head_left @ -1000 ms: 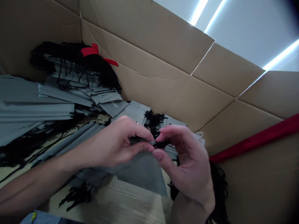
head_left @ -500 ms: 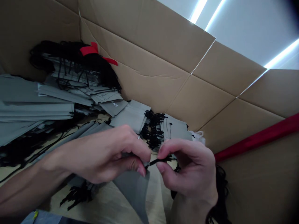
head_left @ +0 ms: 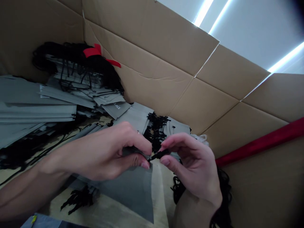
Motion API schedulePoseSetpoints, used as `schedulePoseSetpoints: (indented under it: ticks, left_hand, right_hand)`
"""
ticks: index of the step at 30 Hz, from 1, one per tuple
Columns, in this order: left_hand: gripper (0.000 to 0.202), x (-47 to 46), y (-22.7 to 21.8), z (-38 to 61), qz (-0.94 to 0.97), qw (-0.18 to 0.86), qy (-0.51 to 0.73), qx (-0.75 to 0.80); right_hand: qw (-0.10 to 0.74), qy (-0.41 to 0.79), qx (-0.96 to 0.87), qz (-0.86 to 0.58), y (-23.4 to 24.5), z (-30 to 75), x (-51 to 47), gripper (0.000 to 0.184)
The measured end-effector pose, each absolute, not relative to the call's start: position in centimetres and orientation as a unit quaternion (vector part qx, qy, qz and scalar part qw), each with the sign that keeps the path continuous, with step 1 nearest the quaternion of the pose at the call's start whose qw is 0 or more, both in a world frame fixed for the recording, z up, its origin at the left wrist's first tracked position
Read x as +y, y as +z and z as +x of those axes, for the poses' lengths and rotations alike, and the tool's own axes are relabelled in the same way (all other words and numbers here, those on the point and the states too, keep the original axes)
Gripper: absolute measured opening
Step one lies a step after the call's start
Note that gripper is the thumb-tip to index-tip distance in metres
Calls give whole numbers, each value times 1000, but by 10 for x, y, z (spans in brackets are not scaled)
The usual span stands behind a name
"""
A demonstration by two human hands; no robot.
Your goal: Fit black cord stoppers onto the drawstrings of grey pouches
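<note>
My left hand (head_left: 114, 152) pinches the top corner of a grey fabric pouch (head_left: 133, 186) between thumb and forefinger. The rest of the pouch hangs below that grip. From the pinched corner a short black cord (head_left: 158, 155) runs across to my right hand (head_left: 192, 164). The right thumb and forefinger close on the cord's bunched end; its exact shape is dark and partly covered by the fingers. Just behind the hands lie grey pouches with black cord ends (head_left: 155, 129) bunched together.
Stacks of grey pouches (head_left: 35, 107) fill the left side. Behind them, a black cord bundle (head_left: 78, 60) carries a red strip (head_left: 92, 51). Cardboard walls (head_left: 156, 72) enclose the space, with a red band (head_left: 258, 142) at right. More black cords (head_left: 223, 190) hang beside my right wrist.
Both hands have risen slightly. The right fingers have shifted on the cord, which looks more bunched now. The pouch's hanging part has swung flatter and shows more of its face.
</note>
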State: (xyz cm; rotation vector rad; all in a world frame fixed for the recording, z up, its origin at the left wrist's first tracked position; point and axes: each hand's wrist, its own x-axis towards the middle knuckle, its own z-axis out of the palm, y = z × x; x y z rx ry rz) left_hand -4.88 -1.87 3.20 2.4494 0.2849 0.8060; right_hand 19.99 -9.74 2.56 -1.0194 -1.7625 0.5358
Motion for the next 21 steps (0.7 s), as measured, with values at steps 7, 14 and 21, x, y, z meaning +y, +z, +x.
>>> schedulePoseSetpoints:
  ticks: [7,14,21]
  left_hand:
    - [22,-15,30,-45,913,285,275,98]
    - [25,-17,28,-44,922,262,263,110]
    - [26,-14,26,-46,916,291,266,69]
  right_hand:
    - [459,280,-704,-465,31,204,-94,19]
    - [481,272,-700,-454,28,202,-95,30]
    - [483,381,-693,-375,25,201,-89,50]
